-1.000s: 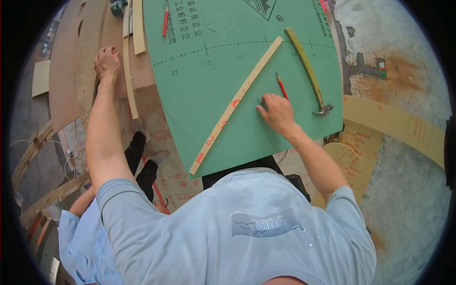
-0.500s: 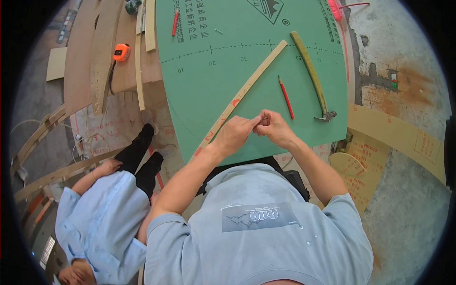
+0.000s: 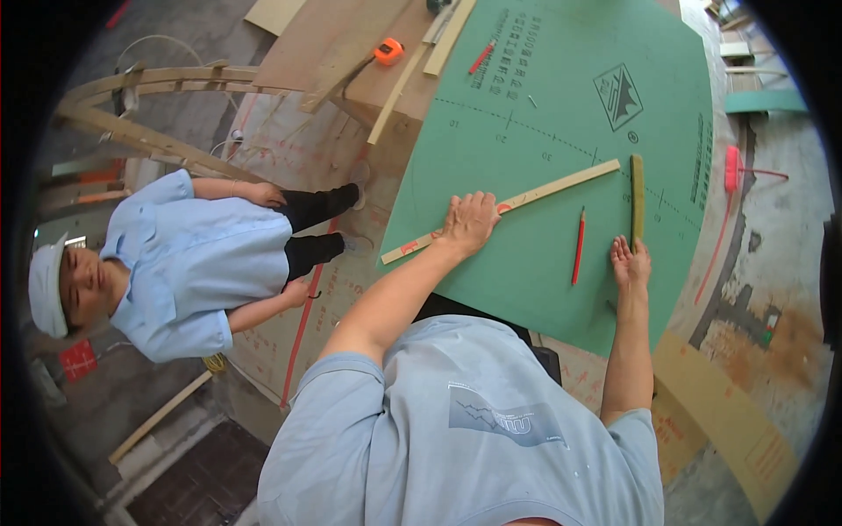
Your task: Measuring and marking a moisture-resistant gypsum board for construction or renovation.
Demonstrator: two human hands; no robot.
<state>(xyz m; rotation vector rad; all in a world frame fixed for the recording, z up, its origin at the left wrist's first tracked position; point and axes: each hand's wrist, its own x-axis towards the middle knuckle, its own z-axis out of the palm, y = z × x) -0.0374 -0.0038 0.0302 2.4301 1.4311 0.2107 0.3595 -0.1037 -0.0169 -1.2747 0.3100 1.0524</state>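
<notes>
On the green board (image 3: 544,289), my left hand (image 3: 469,219) lies over a pale wooden strip (image 3: 561,182), fingers bent around it. My right hand (image 3: 630,263) is at the hammer's wooden handle (image 3: 638,197), fingers curled by it; the hammer's head is mostly hidden by my forearm. A red pencil (image 3: 579,245) lies between my hands. A smaller red stick (image 3: 481,58) lies near the board's upper left.
A co-worker (image 3: 197,245) in a light blue shirt and white helmet stands at left. Wooden planks (image 3: 329,44) hold an orange tape measure (image 3: 388,51). Curved timber framing (image 3: 132,131) is behind; a pink cord tool (image 3: 731,171) lies at right.
My hands, together half a second ago, have parted: left onto the strip, right to the hammer handle. The view has turned, bringing more of the co-worker into sight.
</notes>
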